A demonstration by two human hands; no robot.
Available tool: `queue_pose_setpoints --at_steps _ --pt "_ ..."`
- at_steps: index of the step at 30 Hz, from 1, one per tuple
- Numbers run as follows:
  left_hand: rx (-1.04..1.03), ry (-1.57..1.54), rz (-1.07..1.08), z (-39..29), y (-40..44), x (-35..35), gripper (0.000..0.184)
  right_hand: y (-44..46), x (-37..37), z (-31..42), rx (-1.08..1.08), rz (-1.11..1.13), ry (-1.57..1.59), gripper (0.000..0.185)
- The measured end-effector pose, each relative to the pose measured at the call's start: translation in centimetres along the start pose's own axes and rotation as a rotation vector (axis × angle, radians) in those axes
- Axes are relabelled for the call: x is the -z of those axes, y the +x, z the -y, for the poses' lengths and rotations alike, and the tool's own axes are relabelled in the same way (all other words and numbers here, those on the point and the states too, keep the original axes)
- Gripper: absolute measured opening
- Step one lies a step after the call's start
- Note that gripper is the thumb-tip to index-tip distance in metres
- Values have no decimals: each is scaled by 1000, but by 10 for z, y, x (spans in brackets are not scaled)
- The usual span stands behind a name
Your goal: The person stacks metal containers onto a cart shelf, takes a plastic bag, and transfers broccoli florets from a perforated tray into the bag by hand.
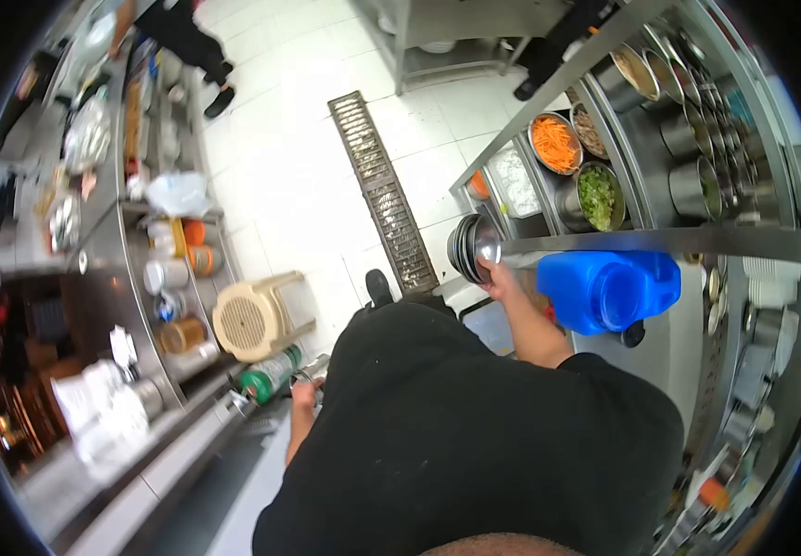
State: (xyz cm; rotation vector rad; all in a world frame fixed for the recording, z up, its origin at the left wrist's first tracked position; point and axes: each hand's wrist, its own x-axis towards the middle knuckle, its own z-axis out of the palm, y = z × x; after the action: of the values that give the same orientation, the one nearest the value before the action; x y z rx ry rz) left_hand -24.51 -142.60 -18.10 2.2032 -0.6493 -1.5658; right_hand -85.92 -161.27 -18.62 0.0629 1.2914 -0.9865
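Note:
My right hand (502, 281) is closed on a stack of metal bowls (475, 247), held on their sides beside the corner of a steel shelf (660, 243). A blue plastic jug (609, 289) lies just right of that hand. Low on the left, my left hand (304, 394) is closed around something metallic and shiny (315, 369), too small to name. Touching or close to it is a green and white bottle (269, 375). Past the bowls, the shelf bears a bowl of orange shreds (555, 144) and a container of chopped greens (597, 196).
A beige plastic stool (247, 320) stands on the left. A floor drain (382, 190) crosses the white tiles. Shelves with jars (167, 276) line the left side. One person's legs (187, 42) show at upper left, another's dark leg (553, 54) at upper right.

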Motion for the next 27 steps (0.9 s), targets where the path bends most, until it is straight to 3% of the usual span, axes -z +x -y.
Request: queue_pose_setpoints --at_steps 2,4,5,7,9,13,14,18,20,22,23,24,27 --pt "24 197 -57 -65 28 3 62 19 -3 11 38 -83 -1 31" --pt "22 337 -3 -119 58 8 68 31 -2 29 44 -4 -36 30" --pt "-15 388 44 -118 102 13 73 37 -10 37 64 -13 -14 32" --pt "-62 385 53 -155 145 23 77 40 -40 60 136 -30 106 39" --pt "-81 276 0 -211 166 0 78 41 -83 88 159 -109 204 31" --pt "-58 135 221 -330 212 -16 66 116 -115 115 167 -124 300 39" --pt "-100 246 -42 -345 231 -28 52 131 -125 125 168 -142 318 41" --pt "-240 347 142 -489 221 -41 50 171 -180 199 191 -265 267 47" --pt "-268 485 42 -544 238 -51 50 215 -199 233 209 -284 274 50" --pt "-97 492 -7 -565 275 -61 50 239 -202 260 271 -291 311 58" --pt "-11 494 -30 -575 295 -66 49 255 -209 274 250 -450 329 66" --pt "-22 496 -17 -590 315 -68 48 249 -222 299 270 -452 318 67" --pt "-330 550 243 -608 388 -69 42 261 -233 344 336 -454 362 60"
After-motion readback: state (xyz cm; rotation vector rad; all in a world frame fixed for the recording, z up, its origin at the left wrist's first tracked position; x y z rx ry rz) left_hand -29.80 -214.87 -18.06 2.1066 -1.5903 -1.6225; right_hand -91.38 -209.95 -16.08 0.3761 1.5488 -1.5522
